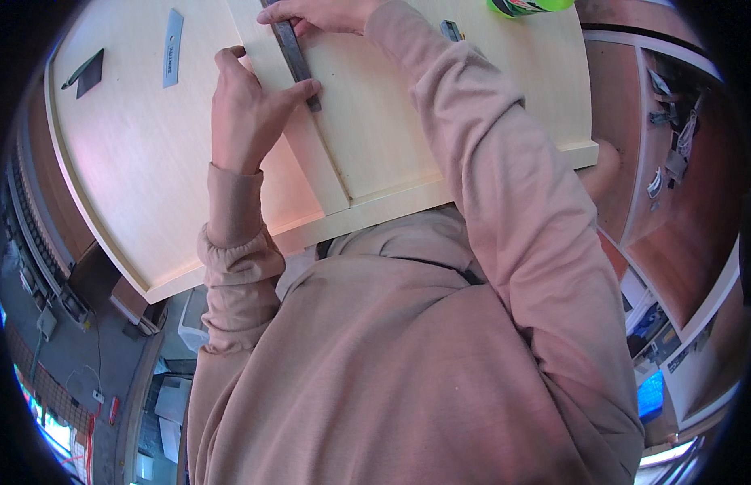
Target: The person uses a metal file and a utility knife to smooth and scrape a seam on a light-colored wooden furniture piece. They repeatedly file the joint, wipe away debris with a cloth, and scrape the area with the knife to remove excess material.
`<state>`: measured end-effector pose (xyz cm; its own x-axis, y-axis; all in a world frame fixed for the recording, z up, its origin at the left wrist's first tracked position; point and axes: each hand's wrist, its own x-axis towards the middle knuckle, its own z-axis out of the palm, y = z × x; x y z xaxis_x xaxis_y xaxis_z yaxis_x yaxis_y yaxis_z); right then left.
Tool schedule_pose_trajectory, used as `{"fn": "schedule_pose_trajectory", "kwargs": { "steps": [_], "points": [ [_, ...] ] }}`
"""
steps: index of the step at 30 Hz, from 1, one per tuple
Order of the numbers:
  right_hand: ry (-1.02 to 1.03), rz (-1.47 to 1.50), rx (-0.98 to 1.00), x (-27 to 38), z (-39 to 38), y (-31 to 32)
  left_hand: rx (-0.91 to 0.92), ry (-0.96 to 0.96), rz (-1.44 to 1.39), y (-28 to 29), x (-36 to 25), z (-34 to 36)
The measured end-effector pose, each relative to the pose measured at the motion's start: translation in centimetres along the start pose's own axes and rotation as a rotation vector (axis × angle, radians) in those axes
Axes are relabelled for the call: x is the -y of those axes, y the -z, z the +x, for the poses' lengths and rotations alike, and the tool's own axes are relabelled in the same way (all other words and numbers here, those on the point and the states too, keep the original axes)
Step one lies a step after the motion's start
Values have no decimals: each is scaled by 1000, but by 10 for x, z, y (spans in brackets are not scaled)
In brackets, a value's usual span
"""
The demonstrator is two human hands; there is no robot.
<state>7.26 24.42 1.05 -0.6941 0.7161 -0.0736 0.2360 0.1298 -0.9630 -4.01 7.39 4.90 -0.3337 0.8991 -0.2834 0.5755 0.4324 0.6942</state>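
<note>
Plainly, the worktop (133, 162) fills most of the space before the person, a pale wooden surface with a raised rim along its left and front edges. Reaching over the front edge, a brownish-pink right sleeve (505, 170) lies toward the right corner, while the left sleeve (234, 206) comes up nearer the middle. A flat pale rail (319, 162) meets the front edge left of its middle and runs away toward the far side. The left hand (250, 105) straddles this rail, thumb and fingers apart, the thumb touching the near end of a dark bar; whether it squeezes, I cannot tell. The right hand (331, 12), farther off, has its fingers clamped on the bar's far part. That dark bar (295, 61) lies lengthwise along the rail's right side, well back from the front edge. Toward the far right corner stands part of a green bottle (525, 6). Nearer the left edge are a blue-grey strip (173, 47) and, beyond it, a small dark piece (90, 77) touching a slim green one (79, 70).
</note>
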Motion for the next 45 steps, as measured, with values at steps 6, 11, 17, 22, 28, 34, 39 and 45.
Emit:
{"fn": "schedule_pose_trajectory", "kwargs": {
  "steps": [6,11,17,22,28,34,39,45],
  "points": [
    [-10,12,-30,-3,-16,-2,21,-17,6,-6,10,-6],
    [7,14,-46,-5,-26,-6,9,-19,42,-11,17,-13],
    [80,-34,-53,-6,-34,-9,12,6,35,-15,20,-22],
    [78,-15,-89,-8,-41,-12,13,25,4,-18,25,-28],
    [43,12,-48,-9,-54,-16,-1,-1,43,-23,25,-41],
    [-43,115,-21,-7,-65,-18,-30,-40,157,-25,17,-51],
    [-28,104,-61,0,-51,-4,-21,-20,164,-14,11,-35],
    [-83,177,-63,6,-39,6,-48,-45,182,-7,6,-21]
  ]
}}
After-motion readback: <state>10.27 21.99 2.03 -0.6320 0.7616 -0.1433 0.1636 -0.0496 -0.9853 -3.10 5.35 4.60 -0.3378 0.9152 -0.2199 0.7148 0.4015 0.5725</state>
